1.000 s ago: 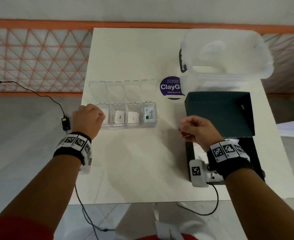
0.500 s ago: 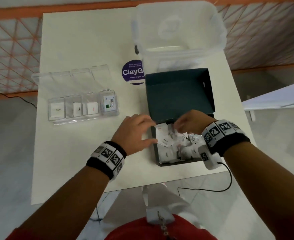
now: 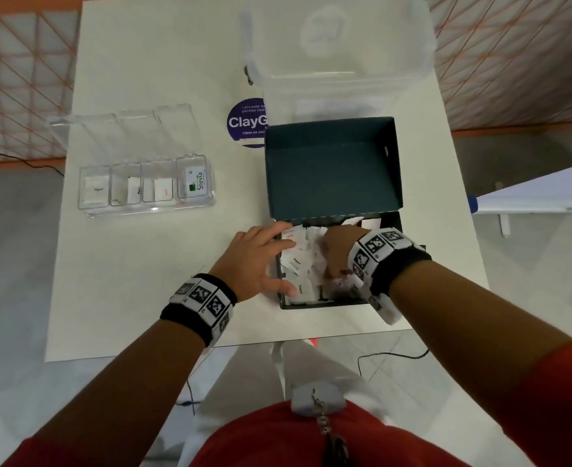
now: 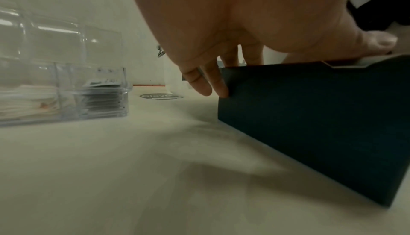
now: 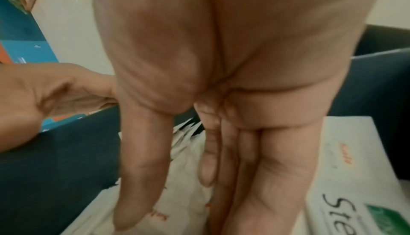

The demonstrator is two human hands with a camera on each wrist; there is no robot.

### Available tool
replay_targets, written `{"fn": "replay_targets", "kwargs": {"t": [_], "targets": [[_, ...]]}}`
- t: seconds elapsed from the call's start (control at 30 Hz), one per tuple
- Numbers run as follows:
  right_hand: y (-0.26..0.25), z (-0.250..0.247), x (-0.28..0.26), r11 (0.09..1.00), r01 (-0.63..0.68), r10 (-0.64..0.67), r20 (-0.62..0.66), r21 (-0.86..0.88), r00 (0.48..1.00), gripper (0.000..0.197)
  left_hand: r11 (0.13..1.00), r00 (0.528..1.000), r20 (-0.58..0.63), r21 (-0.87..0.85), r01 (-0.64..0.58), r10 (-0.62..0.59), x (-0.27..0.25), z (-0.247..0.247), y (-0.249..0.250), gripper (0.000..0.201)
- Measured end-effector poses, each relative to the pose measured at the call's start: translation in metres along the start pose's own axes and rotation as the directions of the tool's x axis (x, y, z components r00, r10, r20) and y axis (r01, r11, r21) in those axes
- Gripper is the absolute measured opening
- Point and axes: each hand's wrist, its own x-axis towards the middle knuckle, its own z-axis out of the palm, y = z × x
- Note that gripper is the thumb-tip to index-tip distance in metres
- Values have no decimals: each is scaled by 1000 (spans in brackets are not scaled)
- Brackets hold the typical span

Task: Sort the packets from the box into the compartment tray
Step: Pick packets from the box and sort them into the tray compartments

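A dark box (image 3: 331,173) with its lid standing open sits at the table's right, with several white packets (image 3: 298,264) loose in its near half. My left hand (image 3: 277,257) rests on the box's left rim, fingers spread and fairly straight, thumb at the near corner; the left wrist view shows the fingers (image 4: 218,84) against the dark wall (image 4: 310,124). My right hand (image 3: 335,247) is inside the box, its straight fingers (image 5: 142,177) pointing down onto the packets, beside a Stevia packet (image 5: 355,209). A clear compartment tray (image 3: 146,210) at the left holds packets in each of its compartments.
A large clear plastic bin (image 3: 338,55) stands right behind the box. A round purple sticker (image 3: 245,123) lies between the tray and the bin. The white table (image 3: 143,281) ends close in front of the box, and a cable hangs off its near edge.
My left hand has left the tray and come right to the box's left rim. My right hand has gone down into the box among the packets. The view has swung to the right.
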Motion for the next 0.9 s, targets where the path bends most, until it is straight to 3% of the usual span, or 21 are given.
{"fn": "replay_targets", "kwargs": {"t": [0.13,0.3,0.4,0.5,0.6,0.7,0.77,0.9], "targets": [[-14,1,1,996,86,-87,100,10,991,37,1000,1000,2,0,10,-10,0,3,-1,90],[-23,-2,-8,984,79,-100,127,159,987,21,1000,1000,-8,-8,17,-17,0,3,2,96],[-24,-11,-12,957,50,-100,163,285,982,26,1000,1000,-18,-12,18,-18,0,3,2,92],[-31,-17,-11,995,86,-90,107,42,990,27,1000,1000,-12,-12,21,-21,0,3,2,89],[-44,-12,-8,980,134,-117,120,-149,986,54,999,1000,-12,-39,27,-27,0,2,3,90],[-49,0,-1,977,165,-146,139,-136,979,51,999,1000,-12,-47,25,-25,1,1,4,90],[-49,5,3,984,152,-145,75,-89,987,48,998,1000,-11,-59,25,-26,1,1,4,90],[-47,6,6,978,184,-173,110,-98,979,57,998,1000,-10,-63,28,-28,2,3,3,89]]}}
